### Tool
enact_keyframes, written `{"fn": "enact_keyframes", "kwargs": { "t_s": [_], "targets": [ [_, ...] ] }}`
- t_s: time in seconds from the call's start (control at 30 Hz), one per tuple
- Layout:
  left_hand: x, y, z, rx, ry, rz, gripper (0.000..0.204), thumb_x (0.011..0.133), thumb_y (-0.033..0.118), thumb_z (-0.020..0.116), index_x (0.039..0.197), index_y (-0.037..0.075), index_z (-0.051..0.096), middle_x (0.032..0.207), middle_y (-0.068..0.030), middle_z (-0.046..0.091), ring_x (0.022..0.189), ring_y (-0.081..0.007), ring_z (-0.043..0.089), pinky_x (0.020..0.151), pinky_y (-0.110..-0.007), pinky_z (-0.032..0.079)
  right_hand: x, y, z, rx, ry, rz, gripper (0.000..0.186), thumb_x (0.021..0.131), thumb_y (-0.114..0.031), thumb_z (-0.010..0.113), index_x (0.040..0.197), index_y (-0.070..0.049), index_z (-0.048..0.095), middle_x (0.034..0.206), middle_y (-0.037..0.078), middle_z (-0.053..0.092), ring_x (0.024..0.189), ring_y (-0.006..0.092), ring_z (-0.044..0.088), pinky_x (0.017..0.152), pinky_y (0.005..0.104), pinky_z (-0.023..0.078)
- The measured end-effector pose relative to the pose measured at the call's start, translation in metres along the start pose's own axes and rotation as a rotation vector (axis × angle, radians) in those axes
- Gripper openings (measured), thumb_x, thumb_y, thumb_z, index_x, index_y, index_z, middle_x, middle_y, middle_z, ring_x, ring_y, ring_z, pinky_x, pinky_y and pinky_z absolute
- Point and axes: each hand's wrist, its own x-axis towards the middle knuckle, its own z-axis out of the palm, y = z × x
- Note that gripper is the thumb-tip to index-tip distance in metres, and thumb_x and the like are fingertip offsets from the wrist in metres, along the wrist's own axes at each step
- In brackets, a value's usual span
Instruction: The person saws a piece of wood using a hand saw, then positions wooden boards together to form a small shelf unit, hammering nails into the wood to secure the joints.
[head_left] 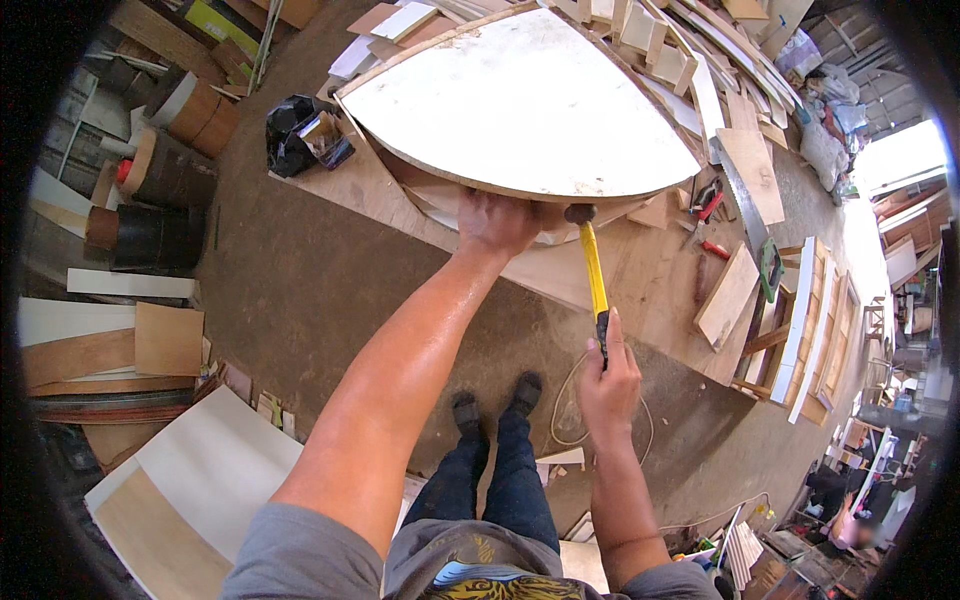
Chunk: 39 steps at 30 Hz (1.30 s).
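A large white board [530,100] with curved sides and a wooden edge lies at the top middle, raised above a plywood worktop [640,270]. My left hand [497,220] is against its near curved edge, fingers curled and partly hidden below the rim; what they grip cannot be made out. My right hand [612,385] is closed round the black grip of a hammer [594,270] with a yellow handle. The dark hammer head is beside the board's near edge, just right of my left hand; whether it touches is unclear.
Red-handled pliers [709,207] and a handsaw [745,205] lie on the right of the worktop, near a loose wood offcut [728,298]. A black plastic bag [290,135] sits at its left. Wood scraps [690,60] pile up behind. A cord [560,410] crosses the floor.
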Motion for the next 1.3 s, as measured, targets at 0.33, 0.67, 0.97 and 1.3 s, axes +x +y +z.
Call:
{"fn": "enact_keyframes", "kwargs": {
  "t_s": [0.33, 0.67, 0.97, 1.3],
  "targets": [
    [0.002, 0.006, -0.016, -0.045, -0.04, 0.002, 0.047, 0.091, 0.035, 0.066, 0.131, 0.011, 0.067, 0.132, -0.014, 0.066, 0.127, -0.0292, 0.061, 0.107, -0.051, 0.047, -0.003, 0.008, 0.004, 0.043, 0.109, -0.139, 0.057, 0.101, -0.015, 0.064, 0.155, -0.009, 0.048, 0.103, 0.025, 0.068, 0.085, 0.0445, 0.069, 0.073, 0.0513, 0.055],
    [-0.003, 0.004, -0.001, -0.007, 0.199, 0.073, 0.036, 0.087, 0.028, 0.068, 0.117, 0.009, 0.072, 0.116, -0.0117, 0.072, 0.112, -0.0324, 0.067, 0.097, -0.054, 0.05, -0.002, 0.005, 0.001, 0.045, 0.159, -0.156, 0.056, 0.101, -0.014, 0.064, 0.155, -0.013, 0.05, 0.097, 0.025, 0.069, 0.083, 0.0429, 0.069, 0.069, 0.0504, 0.055],
    [0.003, 0.001, 0.003, -0.044, 0.178, 0.048, 0.039, 0.088, 0.034, 0.068, 0.12, 0.012, 0.072, 0.119, -0.0099, 0.071, 0.112, -0.0334, 0.067, 0.095, -0.054, 0.05, 0.007, 0.002, 0.002, 0.011, 0.039, -0.048, 0.054, 0.101, -0.012, 0.063, 0.153, -0.007, 0.051, 0.103, 0.027, 0.07, 0.09, 0.0443, 0.07, 0.078, 0.0492, 0.054],
    [0.002, 0.006, 0.001, -0.037, 0.148, -0.01, 0.046, 0.1, 0.042, 0.054, 0.135, 0.016, 0.068, 0.135, -0.0086, 0.068, 0.13, -0.0261, 0.06, 0.113, -0.05, 0.038, 0.0, 0.04, 0.014, 0.398, -0.111, 0.107, 0.053, 0.105, -0.014, 0.061, 0.155, -0.004, 0.047, 0.083, 0.005, 0.06, 0.071, 0.0151, 0.06, 0.064, 0.0335, 0.051]
  ]
}}
